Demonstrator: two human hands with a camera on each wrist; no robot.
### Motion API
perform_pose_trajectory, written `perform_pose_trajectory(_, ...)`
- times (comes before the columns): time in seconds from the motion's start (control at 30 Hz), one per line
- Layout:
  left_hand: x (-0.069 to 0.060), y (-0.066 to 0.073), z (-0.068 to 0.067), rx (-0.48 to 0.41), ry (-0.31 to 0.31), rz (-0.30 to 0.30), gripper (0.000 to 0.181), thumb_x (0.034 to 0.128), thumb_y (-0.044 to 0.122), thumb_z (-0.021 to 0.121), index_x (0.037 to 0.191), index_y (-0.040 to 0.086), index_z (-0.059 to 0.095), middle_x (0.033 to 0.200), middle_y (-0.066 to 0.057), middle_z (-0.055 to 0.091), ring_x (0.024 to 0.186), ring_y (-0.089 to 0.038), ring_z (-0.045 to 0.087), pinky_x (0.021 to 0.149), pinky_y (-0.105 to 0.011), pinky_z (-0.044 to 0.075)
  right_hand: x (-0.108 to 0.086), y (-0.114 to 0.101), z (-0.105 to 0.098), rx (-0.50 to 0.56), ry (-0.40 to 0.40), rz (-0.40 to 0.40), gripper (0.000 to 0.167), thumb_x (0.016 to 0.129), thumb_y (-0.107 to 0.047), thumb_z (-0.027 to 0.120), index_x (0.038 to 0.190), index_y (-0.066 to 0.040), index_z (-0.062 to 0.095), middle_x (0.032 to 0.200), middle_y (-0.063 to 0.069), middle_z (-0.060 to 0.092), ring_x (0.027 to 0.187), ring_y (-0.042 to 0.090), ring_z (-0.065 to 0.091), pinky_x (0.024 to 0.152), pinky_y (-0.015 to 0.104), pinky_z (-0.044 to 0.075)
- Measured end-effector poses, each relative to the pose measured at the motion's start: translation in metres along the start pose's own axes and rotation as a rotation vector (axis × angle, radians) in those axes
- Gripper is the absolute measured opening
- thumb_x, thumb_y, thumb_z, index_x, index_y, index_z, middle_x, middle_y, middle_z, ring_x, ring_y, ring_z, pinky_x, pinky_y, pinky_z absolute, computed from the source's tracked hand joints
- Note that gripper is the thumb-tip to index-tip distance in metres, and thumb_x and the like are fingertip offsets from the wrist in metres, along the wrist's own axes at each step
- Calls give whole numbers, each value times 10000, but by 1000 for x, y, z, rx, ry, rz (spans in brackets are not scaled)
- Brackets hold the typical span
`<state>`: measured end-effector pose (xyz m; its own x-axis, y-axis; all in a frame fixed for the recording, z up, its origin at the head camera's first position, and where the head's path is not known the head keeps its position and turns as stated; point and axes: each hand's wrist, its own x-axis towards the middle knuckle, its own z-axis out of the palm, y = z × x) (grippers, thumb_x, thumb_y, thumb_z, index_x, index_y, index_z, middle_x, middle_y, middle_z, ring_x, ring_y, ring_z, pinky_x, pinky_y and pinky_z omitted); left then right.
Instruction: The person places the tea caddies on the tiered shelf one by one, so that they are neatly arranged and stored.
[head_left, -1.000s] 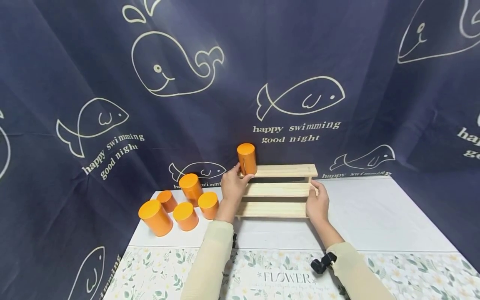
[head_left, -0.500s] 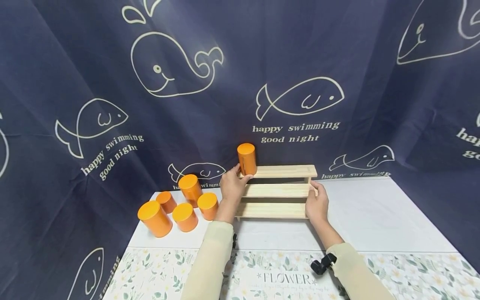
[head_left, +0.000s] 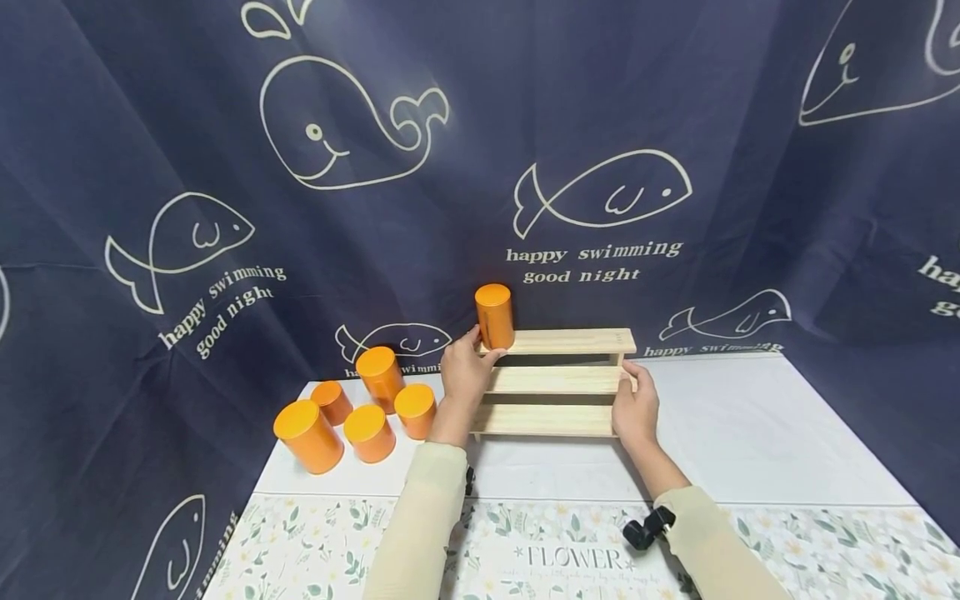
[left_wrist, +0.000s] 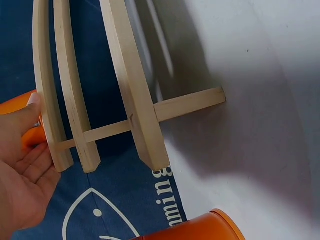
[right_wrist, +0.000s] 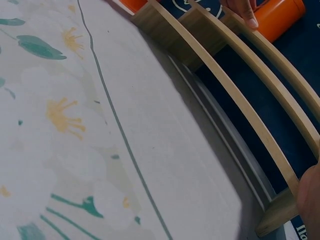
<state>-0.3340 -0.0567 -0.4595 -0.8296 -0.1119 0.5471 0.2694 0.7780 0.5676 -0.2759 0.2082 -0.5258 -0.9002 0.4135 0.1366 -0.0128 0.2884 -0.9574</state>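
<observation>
Wooden rack (head_left: 555, 380), pinched by left grip (head_left: 465, 372) and right grip (head_left: 636, 406), stands near five orange canisters (head_left: 371, 435)

Passage lies over the tabletop (head_left: 750, 433) right of the rack (head_left: 557, 381); five cans (head_left: 370, 435) obstruct its left side, the curtain (head_left: 570, 308) its rear.

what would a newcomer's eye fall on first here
The eye would likely land first on the tall orange cylindrical canister standing at the left end of the top tier of a pale wooden three-tier rack, which the left hand and right hand grip at its ends. Five more orange cylindrical canisters cluster on the white tabletop left of the rack. Behind hangs navy cloth with white whale and fish outlines.
</observation>
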Motion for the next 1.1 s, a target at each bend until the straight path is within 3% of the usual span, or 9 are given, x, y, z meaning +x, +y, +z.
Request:
perform_pose_trajectory(0.53, 4, 5, -3, -49, -17, -30, 692, 758, 296, 961, 1356, 49, 714, 1223, -138, 787, 1097, -340, 776, 932, -509, 611, 4, 0, -1, 4, 43, -29, 434, 1121, -133, 341, 1518, -17, 473, 1601, 243, 466, 1564, 429, 357, 1306, 569, 268)
perform_pose_trajectory(0.63, 3, 5, -5, -116, -33, -52, 721, 762, 259, 961, 1382, 15, 685, 1261, -152, 769, 1124, -306, 776, 966, -463, 619, 4, -1, -1, 2, 40, -24, 434, 1122, -132, 338, 1519, -19, 471, 1604, 239, 463, 1564, 428, 357, 1304, 570, 270)
perform_pose_trajectory(0.8, 3, 2, -9, -334, -119, -114, 783, 805, 144, 927, 1479, -37, 572, 1401, -203, 688, 1251, -293, 722, 1032, -362, 596, 6, -1, -1, 2, 51, -31, 425, 1121, -134, 356, 1510, -19, 485, 1599, 238, 474, 1562, 427, 364, 1305, 568, 272)
perform_pose_trajectory(0.93, 3, -3, -14, -461, -188, -134, 830, 826, 84, 902, 1533, -55, 491, 1487, -236, 616, 1338, -328, 665, 1108, -376, 548, 5, 0, 0, 5, 51, -31, 423, 1121, -133, 362, 1509, -18, 487, 1597, 241, 478, 1564, 428, 361, 1306, 567, 271)
perform_pose_trajectory(1.1, -4, -11, -19, -421, -232, -113, 867, 845, 116, 894, 1574, -27, 445, 1534, -229, 580, 1414, -342, 602, 1185, -450, 489, 1, 0, 1, -10, 24, -7, 435, 1132, -155, 340, 1529, -25, 461, 1619, 237, 451, 1583, 422, 332, 1316, 570, 253)
